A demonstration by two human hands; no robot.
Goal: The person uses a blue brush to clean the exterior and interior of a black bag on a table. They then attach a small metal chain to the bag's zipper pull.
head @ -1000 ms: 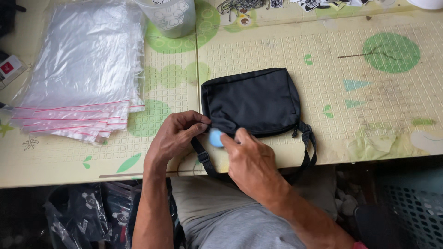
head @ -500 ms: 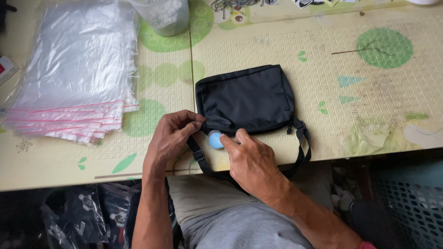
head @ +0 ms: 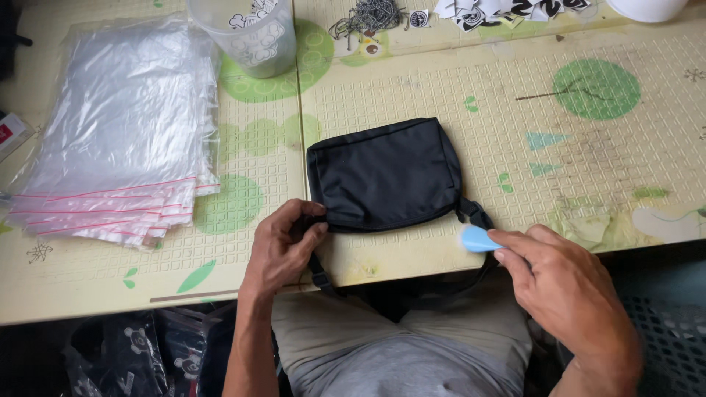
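Patterned table mat, cream and green: black bag lying flat near the front edge. Left hand pinches its lower left corner, steadying it. Right hand grips a small blue tool beside the strap. Clear pouches stacked left.

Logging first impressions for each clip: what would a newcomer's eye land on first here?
A small black pouch lies mid-table on the pale patterned mat, its near left corner pinched by the left hand. The right hand, off the table's near edge, holds a small light-blue tool. At far left lies a stack of clear zip bags, a clear plastic cup behind it.
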